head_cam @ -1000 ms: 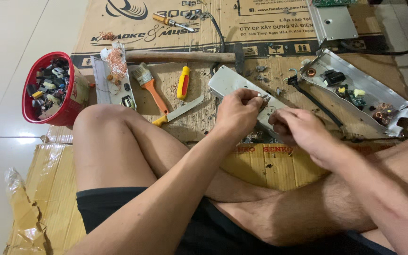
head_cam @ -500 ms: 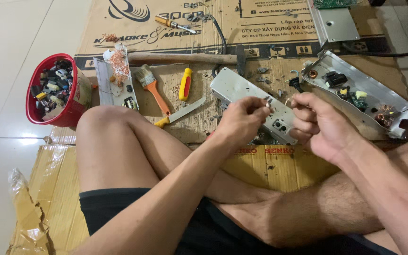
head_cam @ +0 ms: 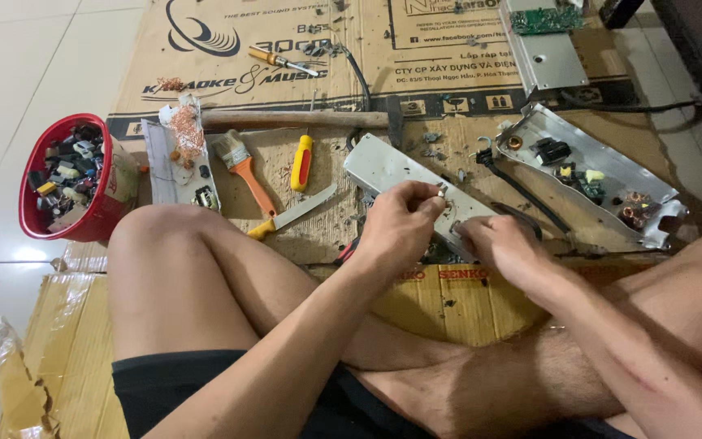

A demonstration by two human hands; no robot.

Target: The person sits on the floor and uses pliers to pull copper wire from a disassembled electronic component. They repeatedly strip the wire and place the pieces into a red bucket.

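Flattened cardboard (head_cam: 448, 301) covers the tiled floor, strewn with tools and scrap. On it, right in front of the person's crossed legs, lies a long grey metal panel (head_cam: 392, 167). Its long axis runs diagonally, from the upper left end near the hammer (head_cam: 294, 119) down to the right, where it passes under both hands.

Left hand (head_cam: 400, 223) sits over the panel's middle, fingers pinched together on a small pale part (head_cam: 442, 192) held just above the metal. Right hand (head_cam: 501, 244) rests just beside it on the panel's lower right end, fingers curled down against the surface; what it grips, if anything, I cannot tell. Both hands are close together, nearly touching.

Left of the panel lie a knife (head_cam: 294, 213), a yellow screwdriver (head_cam: 302, 161) and an orange brush (head_cam: 241, 167). A red bowl (head_cam: 95, 221) of small parts stands at far left. Another stripped metal chassis (head_cam: 603, 175) lies to the right.
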